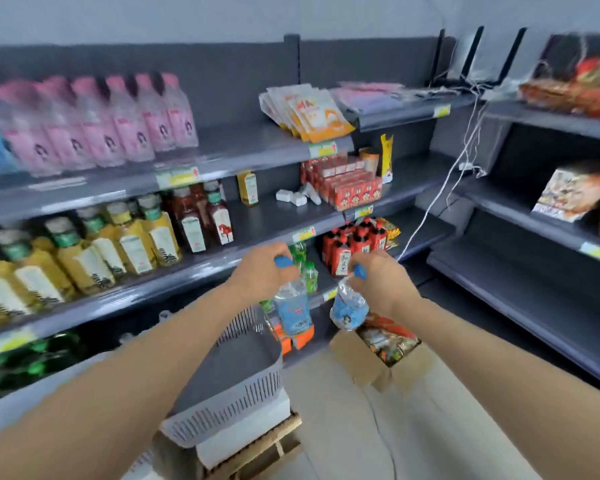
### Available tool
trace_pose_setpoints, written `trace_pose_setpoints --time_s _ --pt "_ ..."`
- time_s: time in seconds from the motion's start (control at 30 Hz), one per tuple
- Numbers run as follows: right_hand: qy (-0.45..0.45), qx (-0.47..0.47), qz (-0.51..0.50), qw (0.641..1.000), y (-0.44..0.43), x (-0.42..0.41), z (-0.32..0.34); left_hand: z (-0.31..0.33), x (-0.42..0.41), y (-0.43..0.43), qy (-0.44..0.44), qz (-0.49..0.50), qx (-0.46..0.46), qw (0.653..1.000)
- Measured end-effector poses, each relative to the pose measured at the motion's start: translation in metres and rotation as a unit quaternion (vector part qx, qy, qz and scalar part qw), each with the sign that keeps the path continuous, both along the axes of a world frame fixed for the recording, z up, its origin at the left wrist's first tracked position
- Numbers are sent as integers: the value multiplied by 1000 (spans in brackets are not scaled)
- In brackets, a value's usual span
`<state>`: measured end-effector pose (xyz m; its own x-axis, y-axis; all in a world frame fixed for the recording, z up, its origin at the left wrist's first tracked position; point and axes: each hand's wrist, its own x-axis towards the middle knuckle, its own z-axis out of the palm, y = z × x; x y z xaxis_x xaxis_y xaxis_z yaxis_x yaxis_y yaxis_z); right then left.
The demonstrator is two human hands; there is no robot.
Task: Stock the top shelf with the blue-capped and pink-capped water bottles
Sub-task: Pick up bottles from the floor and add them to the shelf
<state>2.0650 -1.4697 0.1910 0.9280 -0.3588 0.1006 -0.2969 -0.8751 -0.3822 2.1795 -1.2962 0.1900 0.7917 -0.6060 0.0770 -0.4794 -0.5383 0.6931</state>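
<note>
My left grip (261, 271) clamped on a clear blue-capped bottle (291, 311), right grip (383, 283) on another bottle (348, 311), probably plastic slatted basket (248, 374) below, dark shelves (245, 147).

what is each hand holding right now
Left hand: grips a clear plastic blue-capped water bottle by its cap.
Right hand: grips a second clear plastic blue-capped water bottle by its cap.
</note>
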Motion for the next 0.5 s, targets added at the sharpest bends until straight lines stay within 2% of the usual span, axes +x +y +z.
trace_pose_setpoints --time_s 0.23,0.37,0.5 --pt "-88 -1 85 992 82 39 90 90 6 98 -39 84 -47 995" --pt "-127 9 125 984 139 65 122 122 10 158 -36 136 -83 987" --pt "-164 28 160 973 198 94 144 143 20 221 -59 178 -75 979"
